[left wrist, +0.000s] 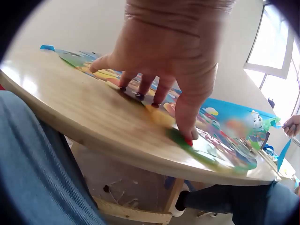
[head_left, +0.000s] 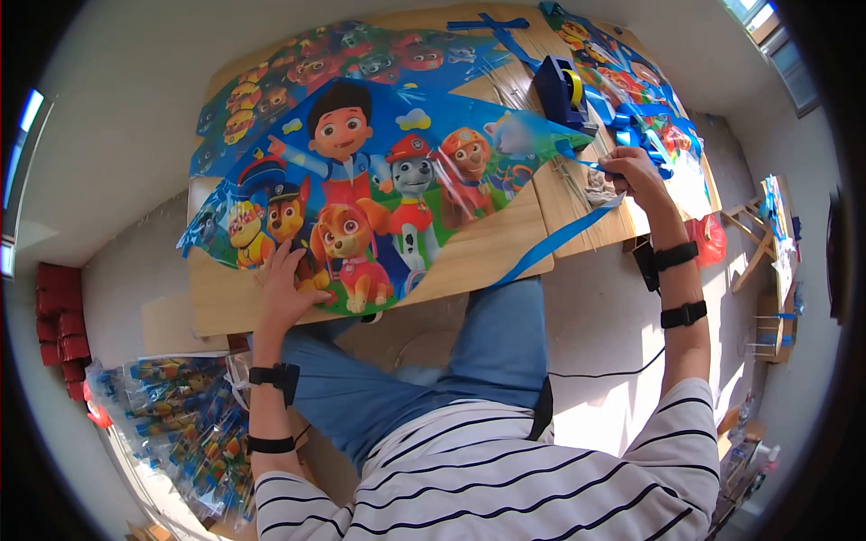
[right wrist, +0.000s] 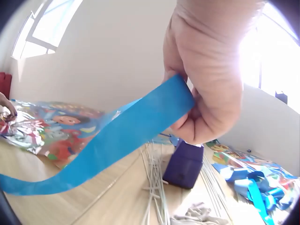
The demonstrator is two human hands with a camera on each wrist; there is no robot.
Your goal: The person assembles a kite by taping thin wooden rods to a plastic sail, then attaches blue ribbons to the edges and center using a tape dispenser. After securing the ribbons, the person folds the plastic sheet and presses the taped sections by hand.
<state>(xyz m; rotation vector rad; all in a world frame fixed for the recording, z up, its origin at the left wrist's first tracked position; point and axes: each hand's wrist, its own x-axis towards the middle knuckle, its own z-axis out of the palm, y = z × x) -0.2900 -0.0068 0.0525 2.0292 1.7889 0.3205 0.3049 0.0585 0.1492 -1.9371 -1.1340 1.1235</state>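
Observation:
A large cartoon-printed plastic kite lies across the wooden table, its right corner toward my right hand. My left hand rests on its near edge with fingers spread; in the left wrist view the thumb and fingertips press down on the print. My right hand pinches a blue ribbon between thumb and fingers beside the kite's right corner. One length of the ribbon hangs down toward the table's front edge. A dark blue tape dispenser with yellow tape stands just beyond the right hand.
Thin white sticks and a crumpled pale cloth lie near the dispenser. Curled blue ribbons sit on more printed sheets at the right. Another printed sheet lies behind the kite. Wrapped kites are piled at lower left.

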